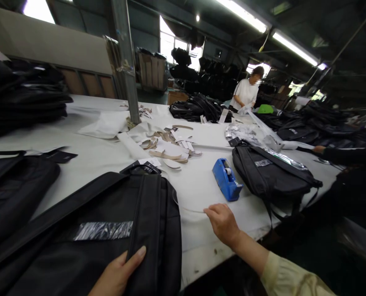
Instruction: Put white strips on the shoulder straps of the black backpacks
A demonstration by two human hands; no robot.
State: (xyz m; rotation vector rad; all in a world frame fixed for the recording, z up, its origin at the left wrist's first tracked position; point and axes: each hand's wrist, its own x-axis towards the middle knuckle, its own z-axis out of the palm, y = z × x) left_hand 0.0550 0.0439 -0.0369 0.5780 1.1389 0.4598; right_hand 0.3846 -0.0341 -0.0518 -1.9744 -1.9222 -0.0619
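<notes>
Black backpack (93,253) lies flat on a white-topped table (198,183), directly before the wearer, filling the lower left of the view. Surface details: a broad strap (149,218) runs along its right side; a shiny plastic-covered patch (104,230) sits to the left of that strap; a paper tag (150,162) rests by the top handle.

Left hand (119,271): thumb laid over the strap, other fingers mostly hidden at and under its edge; holding the strap, firmness cannot be told.

Right hand (223,225): raised over the table to the right of the backpack, thumb and forefinger closed together on a thin pale strip (193,211). Strip spans the gap to the backpack's right side; whether its far end is attached cannot be told.

Surroundings: blue tape dispenser (228,181) stands just beyond the right hand, carrying a small roll. Second backpack (275,174), also black, lies to the right of the dispenser, with shiny clear plastic on top. Loose brown and white scraps (170,150) are heaped beyond the near backpack. Another black bag (13,185) lies at the left edge.

Others: a person in a white top (246,93) stands at the far side, arms toward clear plastic; a dark sleeve (343,154) reaches in from the right.
</notes>
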